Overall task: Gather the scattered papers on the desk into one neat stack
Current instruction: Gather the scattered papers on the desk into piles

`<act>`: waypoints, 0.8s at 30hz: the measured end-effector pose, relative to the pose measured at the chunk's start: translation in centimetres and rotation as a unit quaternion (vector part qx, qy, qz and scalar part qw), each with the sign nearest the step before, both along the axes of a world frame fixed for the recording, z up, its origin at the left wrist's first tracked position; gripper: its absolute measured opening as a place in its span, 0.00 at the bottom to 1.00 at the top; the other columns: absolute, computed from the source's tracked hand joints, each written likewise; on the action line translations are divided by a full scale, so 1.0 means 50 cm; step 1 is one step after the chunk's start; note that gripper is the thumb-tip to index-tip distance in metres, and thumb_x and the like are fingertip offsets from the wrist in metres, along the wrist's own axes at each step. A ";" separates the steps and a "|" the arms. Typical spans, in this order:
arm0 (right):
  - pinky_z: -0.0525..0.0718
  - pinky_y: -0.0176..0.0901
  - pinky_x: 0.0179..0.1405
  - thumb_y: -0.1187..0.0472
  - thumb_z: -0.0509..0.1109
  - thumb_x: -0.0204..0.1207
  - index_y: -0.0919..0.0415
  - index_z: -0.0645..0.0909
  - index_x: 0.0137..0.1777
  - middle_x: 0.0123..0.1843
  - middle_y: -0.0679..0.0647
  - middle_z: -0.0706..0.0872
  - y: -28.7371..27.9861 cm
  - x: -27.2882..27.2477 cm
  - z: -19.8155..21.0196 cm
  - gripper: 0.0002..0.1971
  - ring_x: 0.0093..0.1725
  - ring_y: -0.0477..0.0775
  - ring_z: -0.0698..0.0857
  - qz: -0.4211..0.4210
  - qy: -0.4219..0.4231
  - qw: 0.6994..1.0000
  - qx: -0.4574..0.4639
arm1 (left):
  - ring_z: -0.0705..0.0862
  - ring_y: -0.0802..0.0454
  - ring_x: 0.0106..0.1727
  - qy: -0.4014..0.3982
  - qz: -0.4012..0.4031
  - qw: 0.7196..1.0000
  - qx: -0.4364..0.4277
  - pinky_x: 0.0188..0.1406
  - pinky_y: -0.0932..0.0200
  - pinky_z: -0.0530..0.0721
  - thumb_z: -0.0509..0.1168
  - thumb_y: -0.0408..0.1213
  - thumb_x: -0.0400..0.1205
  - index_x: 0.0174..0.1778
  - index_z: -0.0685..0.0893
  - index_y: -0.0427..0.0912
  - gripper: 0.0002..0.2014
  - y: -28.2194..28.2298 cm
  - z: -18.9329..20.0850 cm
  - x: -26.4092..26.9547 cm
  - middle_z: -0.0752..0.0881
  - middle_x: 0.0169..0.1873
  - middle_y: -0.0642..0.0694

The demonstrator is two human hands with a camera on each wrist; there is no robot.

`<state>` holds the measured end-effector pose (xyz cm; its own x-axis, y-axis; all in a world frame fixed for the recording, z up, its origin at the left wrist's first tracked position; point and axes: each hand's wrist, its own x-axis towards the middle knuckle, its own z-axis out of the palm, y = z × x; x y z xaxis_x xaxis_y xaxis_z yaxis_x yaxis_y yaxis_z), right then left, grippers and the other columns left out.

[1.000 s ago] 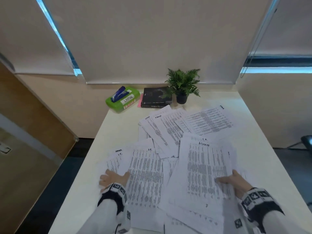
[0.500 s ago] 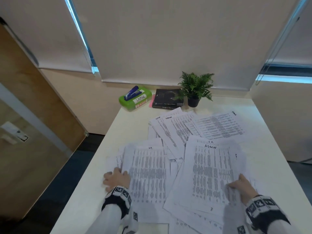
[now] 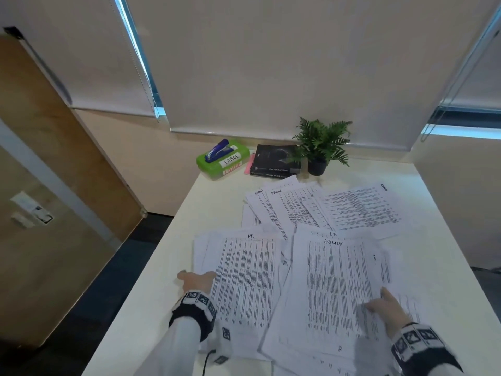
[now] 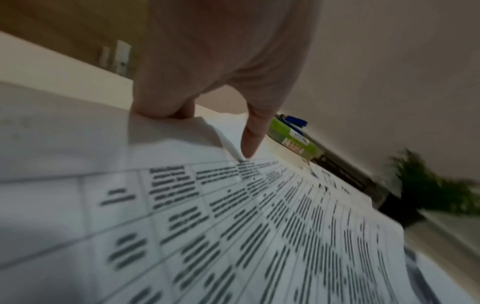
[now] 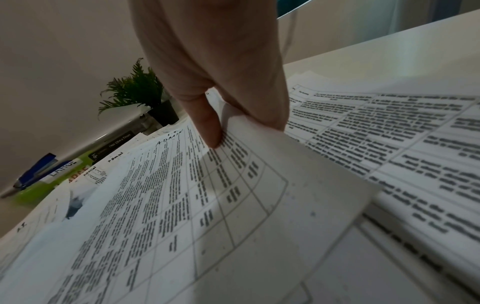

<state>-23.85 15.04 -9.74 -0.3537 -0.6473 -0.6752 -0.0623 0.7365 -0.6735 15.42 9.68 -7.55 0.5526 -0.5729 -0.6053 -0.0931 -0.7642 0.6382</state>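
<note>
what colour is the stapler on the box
Blue; the stapler lies on the green box. Head view shows it best.

On my desk [image 3: 222,202]: approx. a dozen printed sheets [image 3: 336,283], uncountable exactly; 1 green box [image 3: 222,162], 1 blue stapler [image 3: 218,150], 2 books [image 3: 276,161], 1 potted plant [image 3: 321,143].

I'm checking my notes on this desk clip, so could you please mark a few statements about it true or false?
1. The right hand pinches the sheet marked ADMIN. True.
2. The blue stapler lies on the black book. False: it lies on the green box.
3. The left hand holds the I.T. sheet at its left edge. True.
4. The potted plant stands at the desk's near edge. False: it stands at the far edge.
</note>
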 end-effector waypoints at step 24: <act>0.77 0.68 0.64 0.76 0.61 0.77 0.68 0.64 0.72 0.57 0.66 0.78 0.007 0.014 0.035 0.23 0.59 0.69 0.79 -0.009 -0.040 0.999 0.013 | 0.69 0.51 0.76 -0.017 -0.232 0.916 -0.327 0.77 0.49 0.67 0.59 0.36 0.85 0.82 0.57 0.43 0.29 -0.108 0.264 -0.073 0.68 0.76 0.52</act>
